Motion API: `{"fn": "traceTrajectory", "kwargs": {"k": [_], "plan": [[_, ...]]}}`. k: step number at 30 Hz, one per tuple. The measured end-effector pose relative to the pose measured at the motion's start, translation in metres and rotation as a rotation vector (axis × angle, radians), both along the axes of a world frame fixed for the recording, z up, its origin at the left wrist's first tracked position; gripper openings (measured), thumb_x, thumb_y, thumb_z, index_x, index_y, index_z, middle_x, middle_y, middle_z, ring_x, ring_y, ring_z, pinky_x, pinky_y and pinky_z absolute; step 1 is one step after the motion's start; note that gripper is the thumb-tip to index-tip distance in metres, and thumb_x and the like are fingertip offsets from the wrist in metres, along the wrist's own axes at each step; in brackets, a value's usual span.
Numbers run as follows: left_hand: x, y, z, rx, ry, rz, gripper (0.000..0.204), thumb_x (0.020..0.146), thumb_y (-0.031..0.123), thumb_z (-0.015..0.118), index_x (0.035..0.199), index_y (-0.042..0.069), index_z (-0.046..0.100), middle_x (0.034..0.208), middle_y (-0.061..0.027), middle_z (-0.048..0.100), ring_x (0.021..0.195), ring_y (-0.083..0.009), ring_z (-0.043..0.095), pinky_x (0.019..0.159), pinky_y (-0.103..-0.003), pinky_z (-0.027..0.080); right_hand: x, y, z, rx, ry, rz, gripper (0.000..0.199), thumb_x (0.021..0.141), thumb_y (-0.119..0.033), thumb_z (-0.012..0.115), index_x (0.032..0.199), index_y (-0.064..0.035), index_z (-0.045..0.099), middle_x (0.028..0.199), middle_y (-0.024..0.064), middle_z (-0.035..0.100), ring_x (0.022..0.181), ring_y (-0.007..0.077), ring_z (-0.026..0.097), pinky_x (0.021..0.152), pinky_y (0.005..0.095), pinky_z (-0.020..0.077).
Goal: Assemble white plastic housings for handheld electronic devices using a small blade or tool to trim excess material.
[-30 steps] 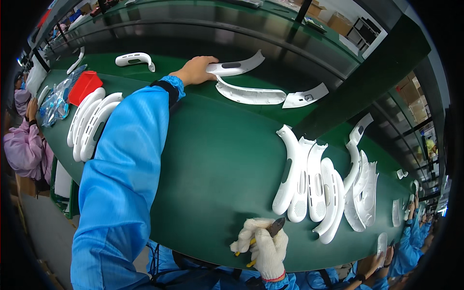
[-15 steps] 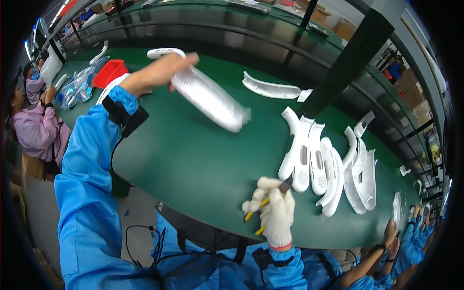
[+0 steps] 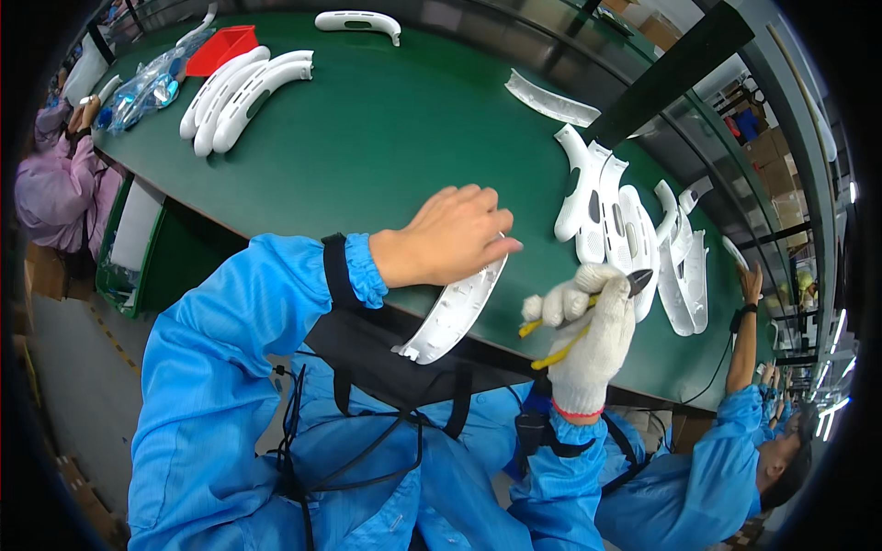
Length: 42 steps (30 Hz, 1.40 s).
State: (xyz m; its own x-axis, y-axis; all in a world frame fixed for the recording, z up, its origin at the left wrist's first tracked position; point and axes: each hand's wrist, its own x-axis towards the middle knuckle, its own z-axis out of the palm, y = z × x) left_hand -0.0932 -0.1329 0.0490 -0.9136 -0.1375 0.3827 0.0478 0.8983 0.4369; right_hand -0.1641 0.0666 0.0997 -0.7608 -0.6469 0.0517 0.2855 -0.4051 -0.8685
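My bare left hand (image 3: 452,236) grips a curved white plastic part (image 3: 452,315) at the near edge of the green table (image 3: 367,147); the part's lower end hangs over the edge toward my body. My right hand (image 3: 588,317), in a white knit glove, is closed on a small yellow-handled cutter (image 3: 588,303) whose dark tip points up and right, just right of the part. Both sleeves are blue.
A row of white curved parts (image 3: 634,234) lies to the right, another group (image 3: 241,92) at far left beside a red tray (image 3: 223,46) and clear bags (image 3: 142,87). Single parts lie further back (image 3: 551,101). A person in pink sits left; another in blue reaches in at right.
My left hand carried the white part from the far side of the table back to the near edge. The gloved right hand stayed near the edge with the cutter.
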Motion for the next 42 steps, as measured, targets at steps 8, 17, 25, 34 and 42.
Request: {"fn": "traceTrajectory", "kwargs": {"k": [8,17,25,34,42], "plan": [[0.109,0.006,0.019,0.523,-0.079,0.259,0.015,0.091,0.013,0.062,0.095,-0.002,0.063,0.082,-0.0171,0.064,0.072,-0.0293,0.064,0.064,-0.037,0.050,0.020,-0.069,-0.001,0.163,0.227,0.003,0.032,0.106,-0.027,0.048,0.105,0.0036,0.058,0.073,0.0067,0.057,0.060,0.0125,0.054,0.061,0.0317,0.0550],[0.139,0.081,-0.030,0.952,-0.123,0.216,0.031,0.095,0.024,0.061,0.105,-0.005,0.059,0.083,-0.0220,0.066,0.076,-0.0384,0.067,0.069,-0.044,0.052,0.024,-0.095,-0.027,0.322,0.129,0.046,0.029,0.104,-0.026,0.052,0.102,0.0023,0.057,0.068,0.0027,0.053,0.052,0.0107,0.050,0.052,0.0290,0.0491],[0.116,0.101,-0.062,1.785,-0.160,-0.195,0.047,0.109,0.032,0.032,0.139,-0.002,0.044,0.113,-0.0166,0.068,0.088,-0.0221,0.072,0.080,-0.033,0.057,0.037,-0.082,-0.027,0.362,-0.028,0.058,0.032,0.104,-0.028,0.051,0.101,0.0036,0.055,0.063,0.0033,0.048,0.052,0.0138,0.050,0.052,0.0330,0.0510],[0.108,0.109,-0.071,2.070,-0.126,-0.328,0.060,0.109,0.045,0.018,0.129,-0.003,0.049,0.093,-0.0114,0.064,0.072,-0.0164,0.064,0.068,-0.031,0.054,0.031,-0.086,-0.028,0.299,-0.161,0.082,0.030,0.103,-0.030,0.056,0.097,-0.0006,0.059,0.062,0.0004,0.045,0.052,0.0150,0.048,0.052,0.0357,0.0493],[0.109,0.107,-0.068,2.095,-0.150,-0.301,0.059,0.109,0.046,0.019,0.124,-0.001,0.051,0.092,-0.0104,0.064,0.071,-0.0159,0.064,0.067,-0.031,0.054,0.034,-0.092,-0.028,0.391,-0.114,0.023,0.030,0.103,-0.029,0.056,0.098,0.0008,0.059,0.063,0.0010,0.048,0.051,0.0134,0.049,0.050,0.0341,0.0513]]}}
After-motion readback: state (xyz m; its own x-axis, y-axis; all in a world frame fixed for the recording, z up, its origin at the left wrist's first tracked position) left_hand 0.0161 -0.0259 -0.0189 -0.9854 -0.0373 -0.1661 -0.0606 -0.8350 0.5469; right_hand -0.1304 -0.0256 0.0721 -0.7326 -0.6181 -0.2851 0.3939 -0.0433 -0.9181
